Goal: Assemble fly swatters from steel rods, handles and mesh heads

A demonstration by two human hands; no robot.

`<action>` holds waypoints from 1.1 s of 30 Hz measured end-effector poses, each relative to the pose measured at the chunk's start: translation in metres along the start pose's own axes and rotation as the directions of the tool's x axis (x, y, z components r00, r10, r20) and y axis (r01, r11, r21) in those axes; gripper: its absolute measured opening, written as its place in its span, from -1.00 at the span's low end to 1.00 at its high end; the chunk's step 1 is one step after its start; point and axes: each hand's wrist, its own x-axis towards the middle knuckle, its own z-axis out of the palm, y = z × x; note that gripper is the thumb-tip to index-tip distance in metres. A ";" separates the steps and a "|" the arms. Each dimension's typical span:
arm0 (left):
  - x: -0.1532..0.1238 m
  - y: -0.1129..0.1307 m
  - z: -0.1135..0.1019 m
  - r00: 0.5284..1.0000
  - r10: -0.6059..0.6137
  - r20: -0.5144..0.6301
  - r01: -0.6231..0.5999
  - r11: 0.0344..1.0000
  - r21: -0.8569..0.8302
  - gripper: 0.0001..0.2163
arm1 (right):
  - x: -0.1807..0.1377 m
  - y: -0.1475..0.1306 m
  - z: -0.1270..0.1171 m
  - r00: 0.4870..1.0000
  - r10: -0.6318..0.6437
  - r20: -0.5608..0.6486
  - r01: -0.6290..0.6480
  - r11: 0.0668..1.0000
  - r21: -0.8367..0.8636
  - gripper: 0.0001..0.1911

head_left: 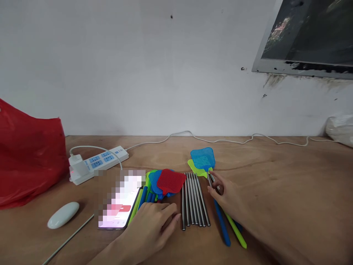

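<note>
My right hand (226, 193) is around the metal shafts of the fly swatters at the right, thumb and fingers at the shaft just below the blue mesh head (203, 157). A yellow-green mesh head (195, 168) lies partly beneath it. Their blue handle (222, 224) and yellow-green handle (235, 230) point towards me. My left hand (154, 224) rests palm down, fingers loosely bent and thumb apart, beside a row of several metal rods (193, 200). Beyond it lies a pile of swatter heads, a red head (171, 181) on top, with loose handles (142, 198) partly covered by my hand.
A lit phone (121, 206) lies left of the pile. Further left are a power strip (102, 162) with a white charger (78, 165), a white oval object (63, 215) and a red bag (30, 154). A white cable (217, 141) runs along the wall.
</note>
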 end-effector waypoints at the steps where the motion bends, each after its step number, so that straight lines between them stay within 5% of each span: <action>1: 0.000 -0.001 0.002 1.000 -0.002 -0.007 0.002 1.000 0.004 -0.75 | 0.000 0.001 0.001 1.000 -0.020 -0.013 0.020 0.999 -0.049 -0.49; 16: 0.004 -0.012 0.001 0.939 -0.034 -0.341 0.094 0.983 0.158 -0.76 | -0.006 -0.002 0.004 0.989 -0.148 0.012 0.148 0.973 -0.175 -0.70; 25: 0.002 -0.029 0.013 0.955 -0.060 -0.290 0.136 0.959 0.249 -0.59 | -0.003 -0.014 -0.005 0.963 -0.269 -0.014 0.270 0.963 0.020 -0.84; 33: 0.002 -0.029 0.014 0.963 -0.056 -0.263 0.115 0.970 0.216 -0.61 | -0.009 -0.021 -0.006 0.921 -0.355 0.160 0.374 0.921 -0.108 -0.85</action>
